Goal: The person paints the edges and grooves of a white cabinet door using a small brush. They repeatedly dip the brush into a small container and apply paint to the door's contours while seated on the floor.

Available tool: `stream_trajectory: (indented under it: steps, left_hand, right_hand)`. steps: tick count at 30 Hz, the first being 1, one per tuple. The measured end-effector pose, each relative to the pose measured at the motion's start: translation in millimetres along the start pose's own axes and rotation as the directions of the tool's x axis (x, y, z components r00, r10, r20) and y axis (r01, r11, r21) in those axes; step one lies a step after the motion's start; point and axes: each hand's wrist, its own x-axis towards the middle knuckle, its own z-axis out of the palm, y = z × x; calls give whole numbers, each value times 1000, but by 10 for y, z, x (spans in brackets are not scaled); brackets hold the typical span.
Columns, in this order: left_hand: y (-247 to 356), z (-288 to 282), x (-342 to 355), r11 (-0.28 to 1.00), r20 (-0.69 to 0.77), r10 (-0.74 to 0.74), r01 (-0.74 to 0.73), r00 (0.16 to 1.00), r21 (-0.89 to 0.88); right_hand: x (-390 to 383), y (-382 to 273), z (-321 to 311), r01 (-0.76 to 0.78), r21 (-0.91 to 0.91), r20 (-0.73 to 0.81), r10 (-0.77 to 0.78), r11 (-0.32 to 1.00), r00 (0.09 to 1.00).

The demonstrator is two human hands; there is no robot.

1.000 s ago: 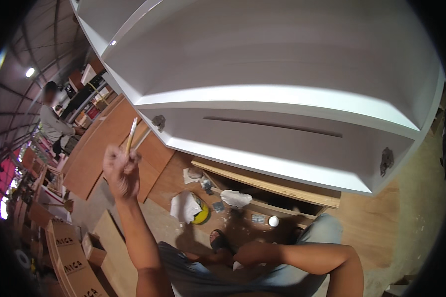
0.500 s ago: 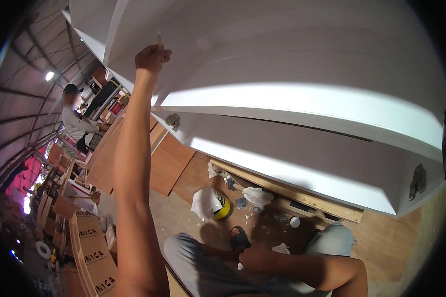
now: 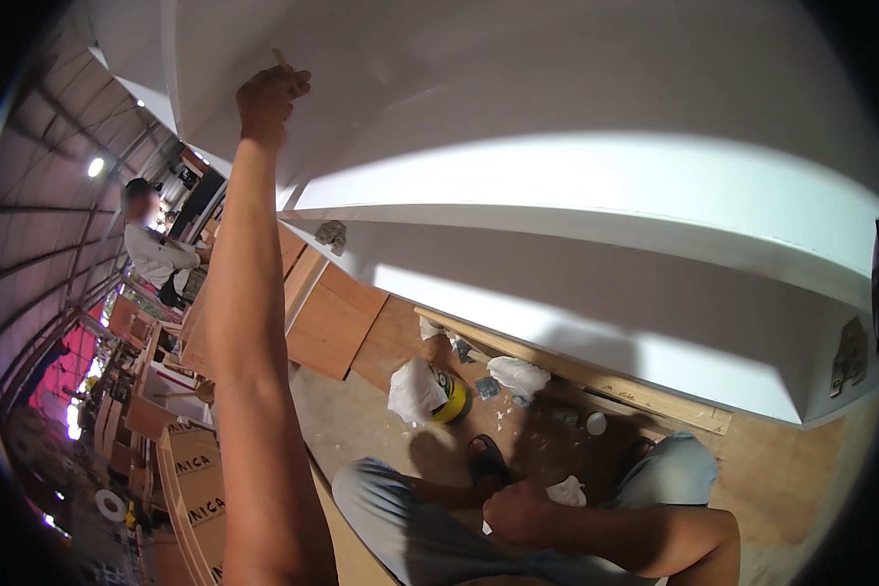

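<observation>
My left hand (image 3: pixel 270 100) is raised at the upper left, inside a large white cabinet (image 3: pixel 596 181). Its fingers are closed on a thin, pale-yellow stick-like piece (image 3: pixel 279 59), whose tip points up near the white panel; whether it touches cannot be made out. Low between my knees, my right hand (image 3: pixel 518 512) is curled into a fist. White crumpled cloth (image 3: pixel 566 491) shows on both sides of that fist and appears gripped in it. The fist's inside is hidden.
Metal hinges (image 3: pixel 331 235) sit on the cabinet's lower part. Below are a yellow and black can (image 3: pixel 452 398) with a white bag (image 3: pixel 416 393), scraps, a white round lid (image 3: pixel 596 423) and a wooden beam (image 3: pixel 645 396). Leftward, a person (image 3: pixel 156 249) stands beyond boards and cardboard (image 3: pixel 193 469).
My left hand has moved a little up and to the left, and the stick leans more leftward. The whole view has shifted slightly. My right fist stays low between the knees.
</observation>
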Motion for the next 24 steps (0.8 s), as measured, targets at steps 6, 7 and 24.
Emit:
stream_trajectory:
  steps: [6,7,24]
  left_hand:
    - [92,79,-64,1000,-51,-21,21,998,16]
    - [98,70,-60,1000,-54,-10,11,998,27]
    - [128,88,-14,999,-71,-41,44,997,32]
  right_hand:
    - [14,-41,56,-14,14,-30,15,1000,999]
    - [-14,-33,9,-8,20,-35,9,1000,999]
    - [-12,-40,-41,-27,12,70,26,1000,997]
